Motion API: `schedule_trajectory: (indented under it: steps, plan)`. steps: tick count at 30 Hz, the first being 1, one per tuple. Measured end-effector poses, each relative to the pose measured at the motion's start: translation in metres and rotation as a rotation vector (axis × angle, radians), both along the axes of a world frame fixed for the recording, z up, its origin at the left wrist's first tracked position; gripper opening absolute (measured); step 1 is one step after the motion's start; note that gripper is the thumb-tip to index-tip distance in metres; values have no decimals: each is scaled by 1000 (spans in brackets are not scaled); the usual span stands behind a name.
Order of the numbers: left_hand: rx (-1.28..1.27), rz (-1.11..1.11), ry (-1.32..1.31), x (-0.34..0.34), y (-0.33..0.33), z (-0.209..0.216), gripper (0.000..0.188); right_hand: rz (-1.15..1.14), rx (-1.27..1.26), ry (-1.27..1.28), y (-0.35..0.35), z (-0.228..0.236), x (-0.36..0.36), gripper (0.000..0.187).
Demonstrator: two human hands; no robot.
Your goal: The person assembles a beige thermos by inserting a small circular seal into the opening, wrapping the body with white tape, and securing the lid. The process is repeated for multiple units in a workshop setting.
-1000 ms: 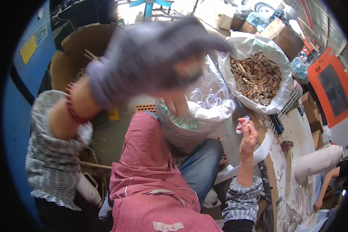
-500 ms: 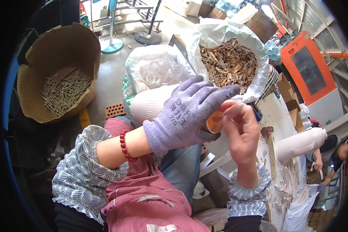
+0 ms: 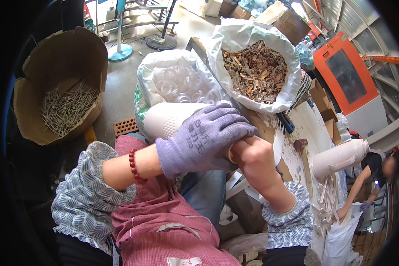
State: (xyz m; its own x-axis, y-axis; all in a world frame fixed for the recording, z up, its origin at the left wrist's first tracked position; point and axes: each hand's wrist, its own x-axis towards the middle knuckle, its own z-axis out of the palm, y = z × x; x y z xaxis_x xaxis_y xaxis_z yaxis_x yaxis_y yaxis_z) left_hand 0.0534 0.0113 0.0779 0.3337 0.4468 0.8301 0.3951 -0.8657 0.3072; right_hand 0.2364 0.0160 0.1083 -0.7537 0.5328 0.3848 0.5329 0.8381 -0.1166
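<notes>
My left hand (image 3: 201, 139), in a purple knitted glove, is wrapped over a pale pinkish-white ribbed plastic shell (image 3: 162, 122), which looks like a thermos body lying on its side across my lap. At the shell's right end is my bare right hand (image 3: 258, 159), closed like a fist and pressed against the gloved fingers. Its fingertips are hidden, so what they grip cannot be made out. A similar pale thermos with a handle (image 3: 339, 158) lies on the worktable to the right, beside a wooden-handled hammer (image 3: 301, 148).
Ahead stand a white bag of clear plastic rings (image 3: 147, 73) and a bag of brown scraps (image 3: 293, 84). A cardboard box of thin sticks (image 3: 29, 115) is at left, near a perforated brick (image 3: 126, 127). Pale strips (image 3: 326, 199) lie at right; another person (image 3: 363, 177) bends beyond.
My right hand has turned from a raised pinch into a closed fist against the shell's end. My gloved fingers have curled closer over it. The view has shifted slightly.
</notes>
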Motion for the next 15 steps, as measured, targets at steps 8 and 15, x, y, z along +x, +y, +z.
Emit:
schedule_trajectory:
  steps: [8,15]
  plan:
    - [-48,-339,384,-14,6,11,52,195,-470,-52,-9,9,32,13]
    - [19,-63,286,-46,-19,57,35,-82,-450,739,31,-3,140,22]
